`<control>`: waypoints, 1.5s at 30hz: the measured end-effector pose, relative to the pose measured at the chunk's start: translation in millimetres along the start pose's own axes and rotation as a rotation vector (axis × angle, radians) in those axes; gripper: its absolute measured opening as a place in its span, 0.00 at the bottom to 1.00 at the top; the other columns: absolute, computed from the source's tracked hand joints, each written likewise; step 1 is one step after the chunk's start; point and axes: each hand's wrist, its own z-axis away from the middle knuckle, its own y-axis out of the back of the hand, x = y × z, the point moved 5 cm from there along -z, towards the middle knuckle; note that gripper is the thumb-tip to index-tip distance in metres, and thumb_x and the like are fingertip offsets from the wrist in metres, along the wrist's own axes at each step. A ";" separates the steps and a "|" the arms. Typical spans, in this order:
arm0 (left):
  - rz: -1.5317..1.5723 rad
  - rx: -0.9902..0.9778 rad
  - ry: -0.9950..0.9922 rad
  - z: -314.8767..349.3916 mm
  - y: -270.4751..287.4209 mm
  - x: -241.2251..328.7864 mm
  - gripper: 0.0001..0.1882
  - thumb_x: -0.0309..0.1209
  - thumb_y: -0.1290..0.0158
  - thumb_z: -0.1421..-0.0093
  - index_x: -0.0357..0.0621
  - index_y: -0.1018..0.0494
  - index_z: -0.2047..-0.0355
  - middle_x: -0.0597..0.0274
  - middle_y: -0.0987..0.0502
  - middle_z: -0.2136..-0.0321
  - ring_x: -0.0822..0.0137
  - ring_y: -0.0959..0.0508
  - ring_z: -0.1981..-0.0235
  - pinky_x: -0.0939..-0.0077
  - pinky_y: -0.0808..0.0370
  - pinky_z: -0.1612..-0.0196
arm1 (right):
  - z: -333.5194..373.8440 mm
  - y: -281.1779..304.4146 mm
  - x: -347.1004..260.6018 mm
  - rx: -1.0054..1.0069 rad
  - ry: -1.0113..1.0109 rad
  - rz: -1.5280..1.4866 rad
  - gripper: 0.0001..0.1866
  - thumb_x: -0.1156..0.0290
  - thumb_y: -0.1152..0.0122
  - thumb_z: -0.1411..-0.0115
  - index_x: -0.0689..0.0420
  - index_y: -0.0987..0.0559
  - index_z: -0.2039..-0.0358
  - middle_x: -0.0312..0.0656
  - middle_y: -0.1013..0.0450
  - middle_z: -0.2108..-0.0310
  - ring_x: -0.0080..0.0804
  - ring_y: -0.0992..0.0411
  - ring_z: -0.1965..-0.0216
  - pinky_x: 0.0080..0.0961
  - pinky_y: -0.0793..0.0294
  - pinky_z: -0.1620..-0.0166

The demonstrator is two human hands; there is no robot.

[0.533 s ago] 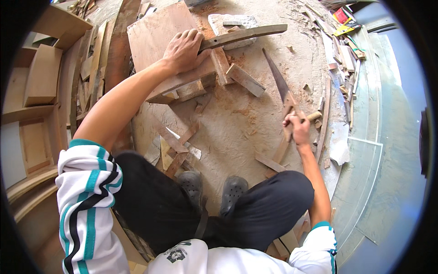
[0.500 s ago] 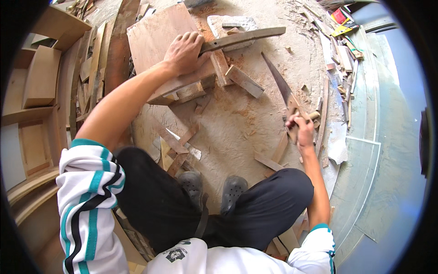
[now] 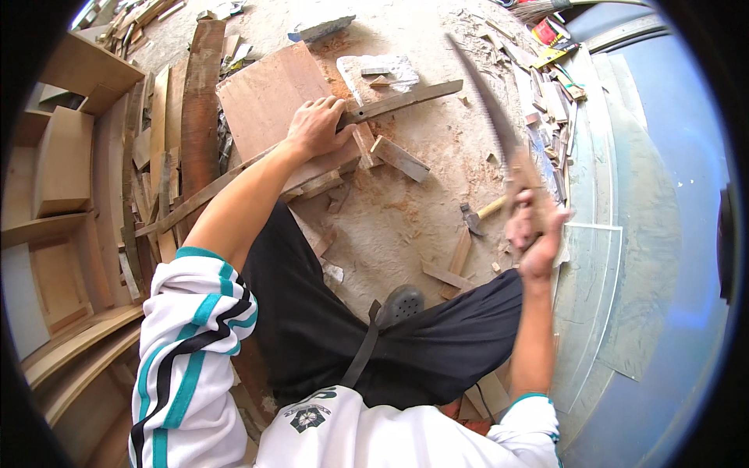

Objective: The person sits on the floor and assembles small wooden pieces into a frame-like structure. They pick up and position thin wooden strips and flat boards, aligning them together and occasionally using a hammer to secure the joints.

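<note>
My left hand (image 3: 316,129) is closed over a long narrow wooden strip (image 3: 413,97), pressing it against a square plywood board (image 3: 275,93). The strip slants from the lower left, passing behind my forearm, to the upper right, where its end sticks out past the board. In my right hand (image 3: 537,230) is a handsaw, gripped by its wooden handle and slightly blurred. Its dark blade (image 3: 488,109) points up and to the left, apart from the strip. Under the strip, short wood blocks (image 3: 402,158) lie beside the board on the floor.
A hammer (image 3: 490,209) lies left of my right hand, near offcuts (image 3: 446,277). A whitish slab (image 3: 382,74) with wood scraps sits beyond the strip. Wooden cabinet frames (image 3: 66,164) and planks (image 3: 204,109) stand left; glass sheets (image 3: 601,312) lie right. Sawdust covers the floor.
My right hand has lifted the saw, which now appears larger and higher. The left hand keeps its hold on the strip. My left leg has shifted, and only one shoe shows now.
</note>
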 end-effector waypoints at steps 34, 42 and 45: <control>-0.199 -0.058 0.125 -14.4 -12.9 2.9 0.13 0.42 0.52 0.38 0.47 0.28 0.61 0.57 0.29 0.64 0.56 0.29 0.55 0.60 0.34 0.51 | 43.8 -112.7 102.6 -0.170 -0.032 0.299 0.11 0.69 0.50 0.39 0.65 0.26 0.69 0.48 0.28 0.80 0.36 0.27 0.80 0.30 0.29 0.74; -0.254 0.013 0.122 -15.1 -15.7 3.1 0.15 0.45 0.49 0.42 0.50 0.25 0.62 0.61 0.30 0.63 0.60 0.31 0.55 0.62 0.39 0.50 | 35.9 -115.6 108.5 -0.139 -0.020 0.233 0.12 0.69 0.50 0.40 0.66 0.26 0.72 0.39 0.35 0.87 0.24 0.35 0.85 0.25 0.37 0.79; -0.257 0.009 0.151 -13.1 -15.2 0.1 0.16 0.46 0.49 0.42 0.50 0.25 0.62 0.61 0.30 0.62 0.60 0.31 0.54 0.59 0.39 0.50 | 41.6 -111.8 101.2 -0.140 -0.034 0.225 0.12 0.70 0.51 0.40 0.66 0.26 0.73 0.38 0.36 0.87 0.24 0.36 0.85 0.25 0.37 0.79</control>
